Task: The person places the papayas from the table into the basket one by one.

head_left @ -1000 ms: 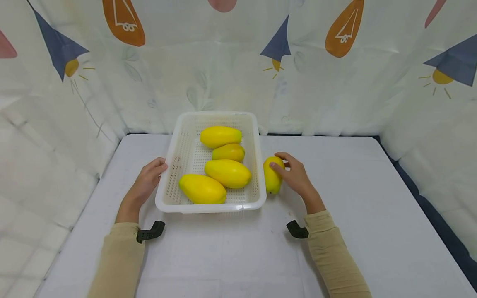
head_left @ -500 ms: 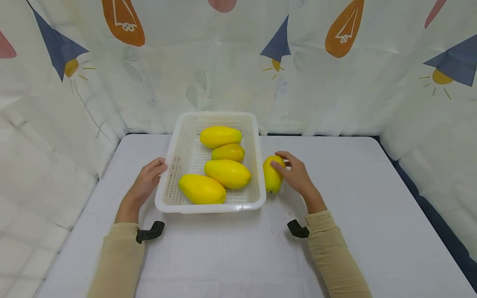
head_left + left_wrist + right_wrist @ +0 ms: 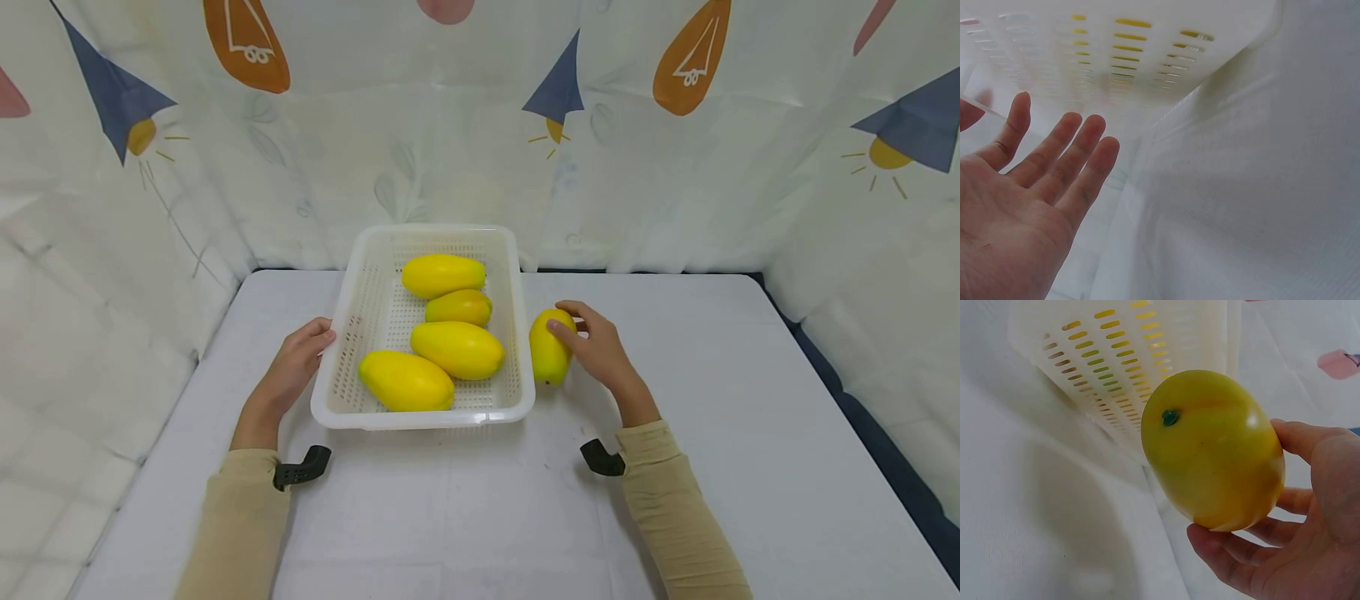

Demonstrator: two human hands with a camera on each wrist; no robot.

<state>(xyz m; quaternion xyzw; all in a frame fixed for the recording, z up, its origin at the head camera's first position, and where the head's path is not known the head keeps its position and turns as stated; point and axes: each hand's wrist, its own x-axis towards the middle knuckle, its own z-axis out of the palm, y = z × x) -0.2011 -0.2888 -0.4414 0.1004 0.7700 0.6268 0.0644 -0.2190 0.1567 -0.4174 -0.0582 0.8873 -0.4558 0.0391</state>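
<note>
A white perforated plastic basket (image 3: 348, 350) stands on the table with several yellow mangoes (image 3: 453, 350) lying in it. My left hand (image 3: 288, 367) is at the basket's left rim; in the left wrist view its fingers (image 3: 1063, 159) extend fairly straight beside the slotted wall. My right hand (image 3: 600, 354) holds another mango (image 3: 551, 346) just outside the basket's right wall. In the right wrist view, thumb and fingers grip this mango (image 3: 1213, 450) from one side, its green stem nub facing the camera. A shadow falls on the table below the mango.
The white-covered table (image 3: 712, 400) reaches back to a pale patterned curtain (image 3: 465, 142), which also hangs at both sides. A dark band mount (image 3: 303, 468) sits at the left wrist and another mount (image 3: 602, 458) at the right.
My right hand and its mango have shifted slightly away from me and to the right, the mango tilting a little. The left hand and the basket look the same.
</note>
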